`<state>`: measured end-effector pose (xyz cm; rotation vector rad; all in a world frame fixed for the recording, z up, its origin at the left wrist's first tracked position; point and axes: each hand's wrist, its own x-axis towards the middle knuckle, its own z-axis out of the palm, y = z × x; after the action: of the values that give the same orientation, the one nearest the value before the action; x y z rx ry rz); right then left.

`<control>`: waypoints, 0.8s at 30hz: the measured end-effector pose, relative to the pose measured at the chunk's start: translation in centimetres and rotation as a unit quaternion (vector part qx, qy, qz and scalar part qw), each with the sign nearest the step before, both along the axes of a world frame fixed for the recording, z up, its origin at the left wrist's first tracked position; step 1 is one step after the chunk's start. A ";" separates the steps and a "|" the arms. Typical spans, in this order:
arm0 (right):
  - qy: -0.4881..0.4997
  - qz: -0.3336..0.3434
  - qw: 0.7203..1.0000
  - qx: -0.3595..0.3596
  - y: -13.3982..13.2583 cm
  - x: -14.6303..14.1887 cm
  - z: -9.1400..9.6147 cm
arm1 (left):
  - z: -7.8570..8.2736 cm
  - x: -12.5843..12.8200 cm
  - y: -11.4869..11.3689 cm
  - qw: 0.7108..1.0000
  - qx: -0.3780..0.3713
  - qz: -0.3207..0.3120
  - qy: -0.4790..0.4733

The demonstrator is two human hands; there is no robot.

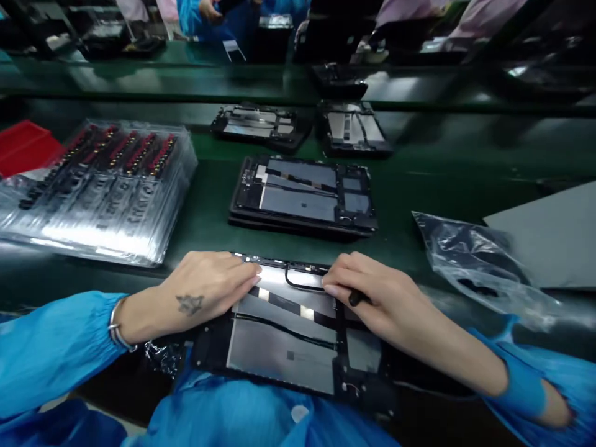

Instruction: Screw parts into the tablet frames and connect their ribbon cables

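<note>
An opened tablet chassis (284, 347) with grey plates and black cables lies at the near edge of the green bench, partly over my lap. My left hand (205, 292) rests flat on its upper left corner, fingers stretched out and pressed on the top edge. My right hand (372, 298) lies on the upper right part, fingertips pressing near a looped black cable (302, 282). A small black object (356, 299) pokes out beneath that hand's fingers; I cannot make out what it is.
A stack of similar chassis (302, 195) sits just beyond, with two more (261, 124) (356, 130) farther back. A clear plastic tray of small parts (100, 186) is left, a red box (23, 146) behind it. A crumpled plastic bag (470, 261) and grey sheet (554, 236) lie right. Other people work across the bench.
</note>
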<state>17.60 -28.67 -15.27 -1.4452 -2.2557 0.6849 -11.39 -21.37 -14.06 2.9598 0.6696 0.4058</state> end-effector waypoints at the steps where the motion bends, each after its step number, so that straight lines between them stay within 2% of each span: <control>1: -0.010 0.002 1.000 -0.011 0.1 0.2 -0.1 | 0.0 0.3 0.2 1.000 0.006 -0.013 0.005; 5: -0.018 0.001 0.999 -0.029 0.4 0.4 -0.1 | -0.2 1.3 0.9 0.998 0.021 -0.059 0.015; 9: -0.016 -0.002 1.000 -0.024 0.5 0.7 -0.1 | -0.7 1.8 1.3 0.997 0.026 -0.073 0.016; 18: -0.031 -0.010 0.999 -0.003 0.5 0.4 -0.4 | -2.3 2.6 1.4 0.991 -0.089 -0.099 -0.026; 24: -0.047 -0.014 0.999 -0.008 0.7 0.5 -0.3 | -2.9 2.7 1.2 0.991 -0.075 -0.112 -0.003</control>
<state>18.05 -27.98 -15.62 -1.5444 -2.2991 0.6416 -8.69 -20.17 -16.96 2.8460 0.3436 0.3289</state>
